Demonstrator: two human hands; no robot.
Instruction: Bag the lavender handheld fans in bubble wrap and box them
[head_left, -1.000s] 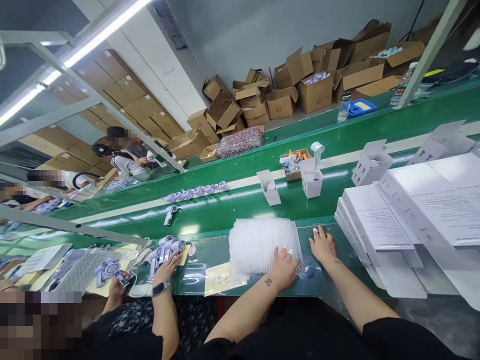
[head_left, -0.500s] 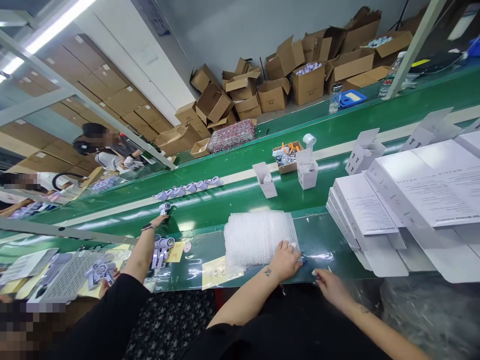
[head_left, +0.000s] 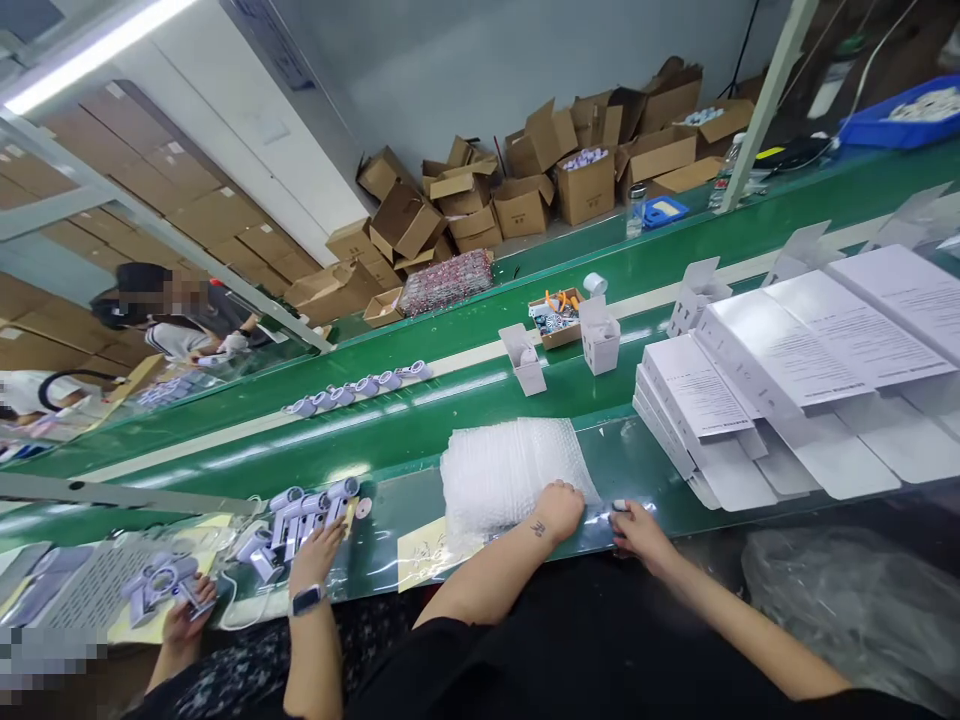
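My left hand (head_left: 562,511) lies on the lower right corner of a stack of clear bubble-wrap bags (head_left: 491,465), its fingers curled down over the plastic. The fingertips are mostly hidden. Just right of it, past a strip of dark green bench, my right hand (head_left: 642,535) hovers by the bench edge with thumb and fingers pinched together. A small greyish-white bit shows at its fingertips, too small to name. A yellow paper (head_left: 421,553) with handwriting sticks out under the left side of the stack.
White printed cartons (head_left: 697,390) are piled on the right. Opened small boxes (head_left: 525,360) and a parts carton (head_left: 556,322) stand on the green belt, with lilac handheld fans (head_left: 366,387) in a row. At left, a co-worker's hand (head_left: 319,550) is beside more fans (head_left: 311,515).
The co-worker's arm has drawn back from the belt, and the fan it held there now sits among those on the bench. My right hand is slightly higher; my left stays on the bags.
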